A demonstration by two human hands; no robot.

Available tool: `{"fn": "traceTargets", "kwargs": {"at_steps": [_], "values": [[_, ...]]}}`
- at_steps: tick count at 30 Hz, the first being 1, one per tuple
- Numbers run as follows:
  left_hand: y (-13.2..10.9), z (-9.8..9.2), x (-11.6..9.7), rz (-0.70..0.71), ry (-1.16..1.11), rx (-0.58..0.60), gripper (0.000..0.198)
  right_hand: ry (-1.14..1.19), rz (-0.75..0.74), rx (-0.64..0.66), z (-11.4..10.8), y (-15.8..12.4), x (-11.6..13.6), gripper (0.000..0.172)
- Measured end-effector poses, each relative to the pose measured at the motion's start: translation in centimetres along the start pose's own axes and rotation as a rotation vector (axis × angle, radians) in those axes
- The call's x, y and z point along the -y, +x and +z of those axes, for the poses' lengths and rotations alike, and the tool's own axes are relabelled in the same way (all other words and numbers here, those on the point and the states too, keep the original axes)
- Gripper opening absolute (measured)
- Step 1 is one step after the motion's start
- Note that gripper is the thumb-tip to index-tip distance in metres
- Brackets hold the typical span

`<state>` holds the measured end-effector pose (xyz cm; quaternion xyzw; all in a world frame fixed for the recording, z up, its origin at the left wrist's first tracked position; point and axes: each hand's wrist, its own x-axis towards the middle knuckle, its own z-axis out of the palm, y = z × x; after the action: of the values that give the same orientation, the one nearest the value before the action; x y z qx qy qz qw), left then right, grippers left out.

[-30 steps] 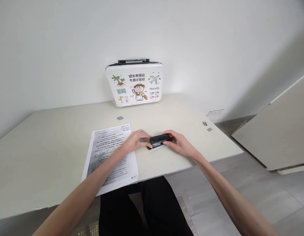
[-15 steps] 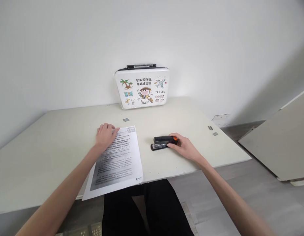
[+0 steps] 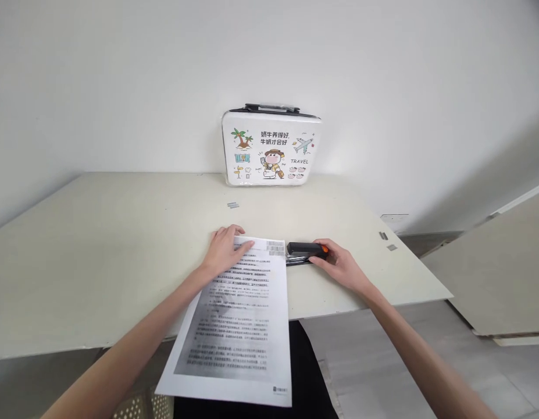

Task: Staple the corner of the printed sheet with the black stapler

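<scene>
Printed paper (image 3: 238, 326) lies partly on the table and hangs over its front edge. My left hand (image 3: 225, 249) grips the paper at its top left, thumb on the printed face. Just right of the paper's top right corner is a black stapler (image 3: 302, 251) with an orange mark near its rear. The stapler's front end meets the paper's edge; whether paper lies between its jaws is hard to tell. My right hand (image 3: 339, 263) is closed round the rear of the stapler, thumb along the near side.
A white cartoon-printed case (image 3: 271, 148) stands at the back of the table (image 3: 121, 233), against the wall. Grey staple strips (image 3: 233, 205) lie in front of it, more staple strips (image 3: 383, 235) at the right. A pale panel (image 3: 500, 267) stands beyond the table's right end.
My left hand has moved the paper to the right, up to the stapler's front end, and more of the sheet hangs over the edge. The view has shifted slightly. My right hand still holds the stapler.
</scene>
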<state>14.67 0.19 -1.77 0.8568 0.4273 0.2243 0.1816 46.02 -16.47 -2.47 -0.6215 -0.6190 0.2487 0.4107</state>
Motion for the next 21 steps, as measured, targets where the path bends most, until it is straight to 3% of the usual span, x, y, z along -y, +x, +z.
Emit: {"fn": "traceTargets", "kwargs": {"at_steps": [7,10,13,16,21], "values": [[-1.8,1.0,-1.7,0.027,0.032,-0.082,0.032,-0.015,0.02,0.004,0.1,0.0,0.2,0.042],[-2.5,0.2,-2.1,0.145,-0.007,-0.119,0.029,-0.1,0.04,0.049,-0.6,0.0,0.7,0.042],[-3.2,-1.0,-2.6,0.334,-0.081,0.038,0.026,-0.214,0.08,0.088,-1.5,0.0,2.0,0.042],[-4.1,-1.3,-3.1,0.432,-0.116,0.214,0.036,-0.224,0.105,0.088,-1.8,0.7,3.8,0.046],[-5.4,0.1,-4.2,0.451,-0.088,0.268,0.047,-0.251,0.043,0.116,-0.6,3.0,5.5,0.053]]}}
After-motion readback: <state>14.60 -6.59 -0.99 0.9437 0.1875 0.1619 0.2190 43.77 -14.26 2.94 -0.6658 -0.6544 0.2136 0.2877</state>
